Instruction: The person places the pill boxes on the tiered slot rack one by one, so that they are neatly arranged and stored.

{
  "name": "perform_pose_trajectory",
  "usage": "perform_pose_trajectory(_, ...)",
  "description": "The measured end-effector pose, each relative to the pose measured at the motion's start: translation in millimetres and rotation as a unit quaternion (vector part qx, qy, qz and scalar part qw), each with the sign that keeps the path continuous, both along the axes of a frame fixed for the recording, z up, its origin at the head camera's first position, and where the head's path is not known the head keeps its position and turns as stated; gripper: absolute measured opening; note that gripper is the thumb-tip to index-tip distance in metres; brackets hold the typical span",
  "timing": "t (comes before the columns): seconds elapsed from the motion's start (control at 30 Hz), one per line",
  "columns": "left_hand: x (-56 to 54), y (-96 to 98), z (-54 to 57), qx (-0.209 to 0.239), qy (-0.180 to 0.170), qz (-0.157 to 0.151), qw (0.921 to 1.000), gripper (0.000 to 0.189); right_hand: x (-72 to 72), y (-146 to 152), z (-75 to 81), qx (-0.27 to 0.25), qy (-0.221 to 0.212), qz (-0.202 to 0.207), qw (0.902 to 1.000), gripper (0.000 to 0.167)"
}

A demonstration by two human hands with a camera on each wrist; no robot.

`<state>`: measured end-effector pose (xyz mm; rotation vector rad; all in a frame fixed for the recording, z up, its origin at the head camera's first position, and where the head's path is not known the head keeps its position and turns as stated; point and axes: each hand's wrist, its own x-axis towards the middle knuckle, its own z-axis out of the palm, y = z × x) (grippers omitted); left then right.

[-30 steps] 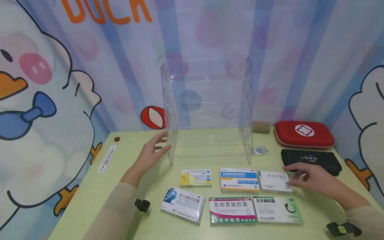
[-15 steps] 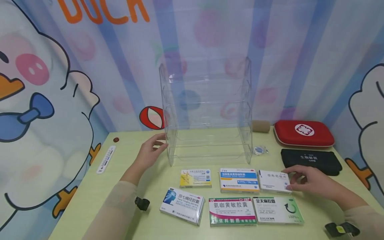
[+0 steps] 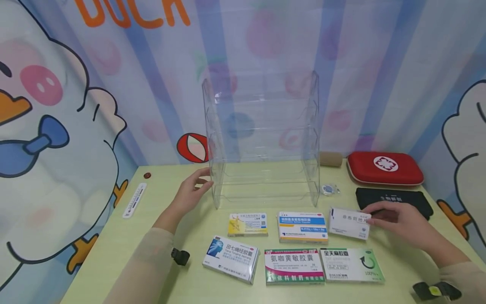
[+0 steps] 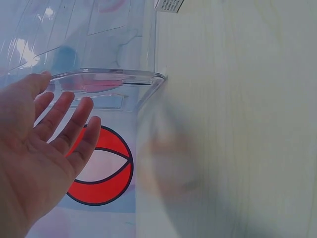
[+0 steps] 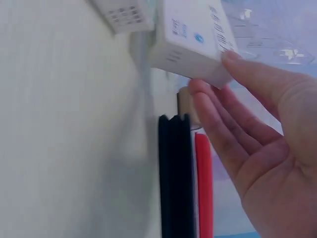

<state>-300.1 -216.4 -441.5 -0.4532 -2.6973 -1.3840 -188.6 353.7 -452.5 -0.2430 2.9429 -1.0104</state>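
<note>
Raising white box (image 3: 348, 223), flat earlier, right hand (image 3: 402, 223) pinching it.
I count 5 boxes (image 3: 294, 267) remaining flat; left hand (image 3: 190, 194) spread beside clear rack (image 3: 262, 184).

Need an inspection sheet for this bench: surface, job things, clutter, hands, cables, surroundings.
Surface: pale tabletop, wood-grained.
Job things: white medicine box, tilted; five other medicine boxes, lying flat; clear tiered rack, upright.
Clutter: red case with white emblem, black pouch, brown roll, white strip, red-brown disc, wrapped blue-and-white item.
Hands: right hand pinches the white medicine box; left hand at the rack's side, contact unclear.
Cables: nothing seen.
Surroundings: cartoon-printed backdrop.
</note>
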Motion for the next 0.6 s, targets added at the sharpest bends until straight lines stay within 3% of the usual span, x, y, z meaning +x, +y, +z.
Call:
perform_pose_trajectory(0.13,1.1,-0.2,1.8,-0.004,-0.009,-0.001,0.9999,0.048,-2.5,-10.3,15.8,-0.028,0.059,-0.02,0.9977,0.031)
perform_pose_trajectory(0.3,1.1,-1.9,1.8,-0.002,-0.016,-0.007,0.9999,0.048,-16.4,-42.5,48.4,-0.068,0.125,-0.038,0.989,0.032)
perform_pose_trajectory(0.43,0.8,-1.7,2.1,0.003,-0.019,-0.014,0.9997,0.048,-35.5,-75.0,81.6,-0.109,0.181,-0.038,0.9766,0.032)
perform_pose_trajectory(0.6,0.7,-0.9,3.4,-0.001,-0.031,-0.01,0.9995,0.05,-67.9,-120.5,125.6,-0.163,0.257,-0.015,0.9525,0.03)
